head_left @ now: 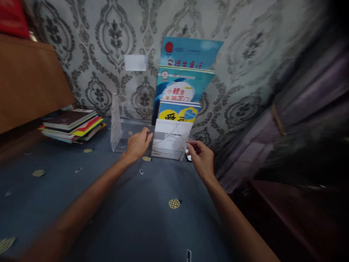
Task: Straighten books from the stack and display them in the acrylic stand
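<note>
A white booklet (171, 142) with thin grey lines stands upright at the front of a clear plastic rack (120, 136). My left hand (138, 145) is at the booklet's left edge, with thumb and forefinger slightly apart; whether they touch it is hard to tell. At the opposite edge, the curled fingers of my right hand (201, 156) pinch the booklet's side. Behind it, in rising steps, stand a blue and yellow book (166, 107), a teal book (180, 87) and a taller blue book (191, 52). Their lower parts are hidden.
Several books lie in a stack (71, 125) at the left, beside a brown wooden panel (32, 83). A dark blue cloth (122, 218) with pineapple prints covers the surface. Patterned wallpaper (117, 32) rises behind the rack, and a purple curtain (253, 142) hangs at the right.
</note>
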The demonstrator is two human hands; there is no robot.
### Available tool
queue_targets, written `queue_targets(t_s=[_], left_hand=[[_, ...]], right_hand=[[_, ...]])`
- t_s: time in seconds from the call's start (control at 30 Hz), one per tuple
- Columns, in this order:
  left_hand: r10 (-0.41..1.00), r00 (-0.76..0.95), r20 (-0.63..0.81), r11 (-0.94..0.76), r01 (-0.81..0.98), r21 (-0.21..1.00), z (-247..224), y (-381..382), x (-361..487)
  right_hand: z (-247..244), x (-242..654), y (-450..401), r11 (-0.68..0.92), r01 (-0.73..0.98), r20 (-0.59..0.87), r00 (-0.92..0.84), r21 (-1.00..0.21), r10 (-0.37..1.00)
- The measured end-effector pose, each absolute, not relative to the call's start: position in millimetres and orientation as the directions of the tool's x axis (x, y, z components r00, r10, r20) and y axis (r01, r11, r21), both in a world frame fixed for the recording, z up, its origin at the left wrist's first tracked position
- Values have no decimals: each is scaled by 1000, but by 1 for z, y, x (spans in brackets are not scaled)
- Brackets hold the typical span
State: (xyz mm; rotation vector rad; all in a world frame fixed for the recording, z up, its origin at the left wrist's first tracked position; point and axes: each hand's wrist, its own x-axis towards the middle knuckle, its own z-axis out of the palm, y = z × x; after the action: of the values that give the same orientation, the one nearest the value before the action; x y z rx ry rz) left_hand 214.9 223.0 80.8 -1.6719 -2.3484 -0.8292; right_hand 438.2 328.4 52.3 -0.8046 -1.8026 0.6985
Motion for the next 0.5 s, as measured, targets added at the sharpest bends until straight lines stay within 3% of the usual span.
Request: queue_targets(t_s=[0.13,0.33,0.5], left_hand=[[806,-391,444,253,906,338,76,194,186],[696,-500,516,549,833,66,94,144,73],[602,-717,352,764,645,7,111,118,-29]], right_hand=[[37,433,299,673,249,513,-484,-696,709],[8,422,256,721,229,372,-733,-654,570],[-3,416,246,735,199,353,-776,-648,522]])
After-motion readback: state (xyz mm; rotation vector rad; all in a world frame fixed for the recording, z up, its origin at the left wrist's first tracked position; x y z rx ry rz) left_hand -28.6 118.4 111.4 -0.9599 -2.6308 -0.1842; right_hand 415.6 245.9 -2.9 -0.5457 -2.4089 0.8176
